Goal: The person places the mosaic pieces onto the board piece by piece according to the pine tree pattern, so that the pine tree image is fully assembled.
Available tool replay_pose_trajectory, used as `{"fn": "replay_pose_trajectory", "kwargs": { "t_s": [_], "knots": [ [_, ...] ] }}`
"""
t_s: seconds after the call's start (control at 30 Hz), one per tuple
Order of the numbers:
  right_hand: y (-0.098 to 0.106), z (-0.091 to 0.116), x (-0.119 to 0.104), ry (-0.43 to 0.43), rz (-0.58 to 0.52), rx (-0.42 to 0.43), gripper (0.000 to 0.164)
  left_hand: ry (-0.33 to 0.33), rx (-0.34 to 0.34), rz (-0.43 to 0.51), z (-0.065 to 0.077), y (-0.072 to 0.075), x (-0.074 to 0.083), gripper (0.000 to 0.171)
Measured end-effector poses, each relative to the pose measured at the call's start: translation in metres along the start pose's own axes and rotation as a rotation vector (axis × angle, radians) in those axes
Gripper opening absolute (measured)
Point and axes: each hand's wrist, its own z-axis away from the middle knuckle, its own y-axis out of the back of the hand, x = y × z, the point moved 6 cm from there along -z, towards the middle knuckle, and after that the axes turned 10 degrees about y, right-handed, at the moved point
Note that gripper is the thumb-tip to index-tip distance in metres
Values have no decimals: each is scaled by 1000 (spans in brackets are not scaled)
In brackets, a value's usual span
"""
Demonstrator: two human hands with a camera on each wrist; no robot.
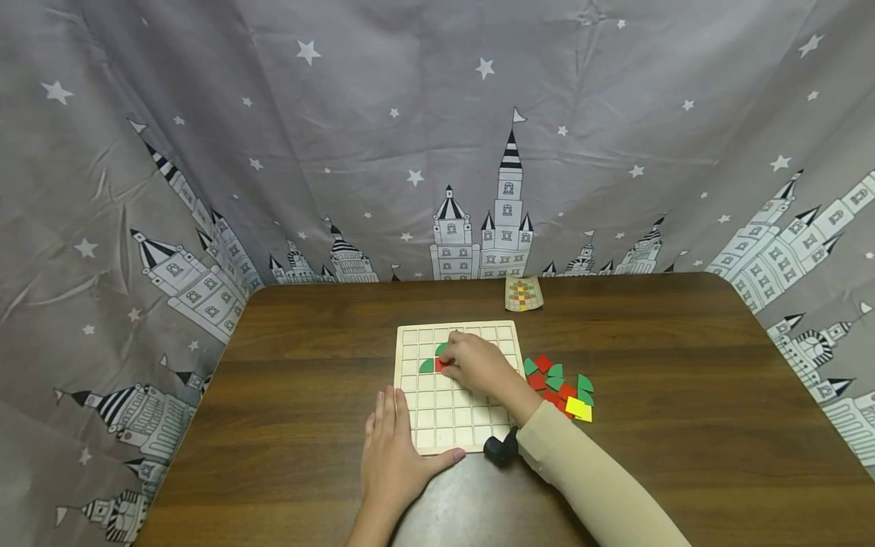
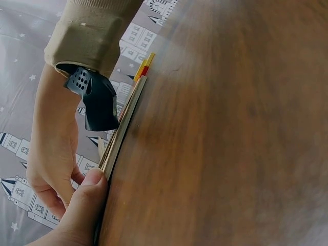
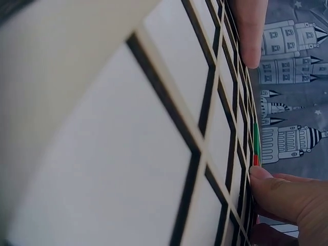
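A pale wooden grid board [image 1: 427, 419] lies on the table. My left hand [image 1: 390, 460] rests at its near left corner, fingers straight along the left side and thumb along the front edge. Over the upper middle of the grid, my right hand [image 1: 475, 365] pinches a small red tile [image 1: 447, 362] between thumb and fingertips, partly hidden by them. Just left of those fingertips a red square tile [image 1: 439, 366] sits in the grid. Beside it are a green quarter-round tile [image 1: 427, 366] and another green tile [image 1: 440, 349] above.
Right of the board lie loose red tiles [image 1: 537, 381], green quarter-round tiles [image 1: 584, 383] and yellow tiles [image 1: 579, 409]. A pattern card [image 1: 523, 294] lies near the table's back edge. A black wrist device [image 1: 501, 450] overlaps the board's near right corner. A grey castle-print curtain [image 1: 383, 152] hangs behind.
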Motion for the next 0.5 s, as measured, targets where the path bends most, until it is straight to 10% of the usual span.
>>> {"fn": "replay_pose_trajectory", "kwargs": {
  "t_s": [0.5],
  "knots": [
    [10, 16, 2, 34, -35, 11, 22, -1, 8, -5, 0, 0, 1, 143]
  ]
}}
